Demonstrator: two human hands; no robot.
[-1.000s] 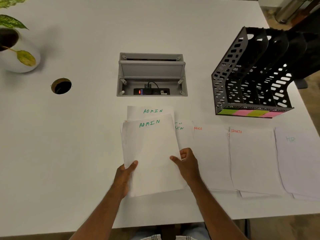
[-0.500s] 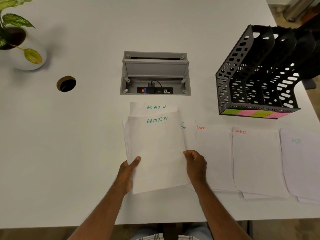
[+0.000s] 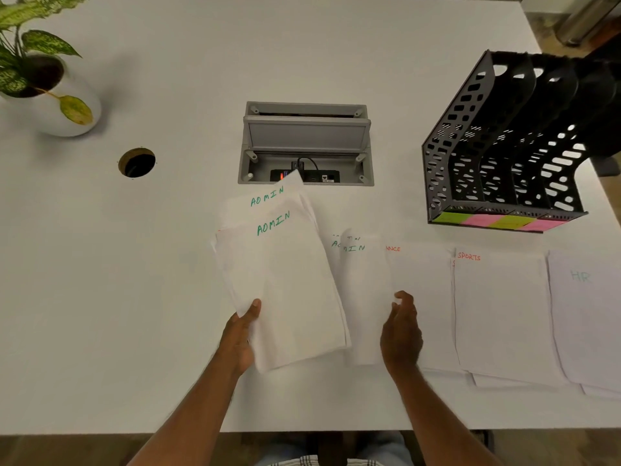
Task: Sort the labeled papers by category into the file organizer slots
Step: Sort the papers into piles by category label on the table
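Here, my left hand [image 3: 240, 334] pinches the fanned stack of white ADMIN-labelled papers [image 3: 285, 280]; my right hand [image 3: 401, 331] hangs relaxed, holding nothing. Gripped one-handed, loose sheets could slide onto the white table [image 3: 168, 264].

Tilted ADMIN papers [image 3: 285, 280], black organizer [image 3: 504, 146]

The held ADMIN stack [image 3: 285, 280] covers most of the ADMIN pile [image 3: 364, 297] just right of it, so its labels read only in part. The next pile [image 3: 420, 297] shows just "ANCE". The HR pile [image 3: 584, 314] runs off the right edge, and the file organizer [image 3: 504, 146] loses its far slots there.
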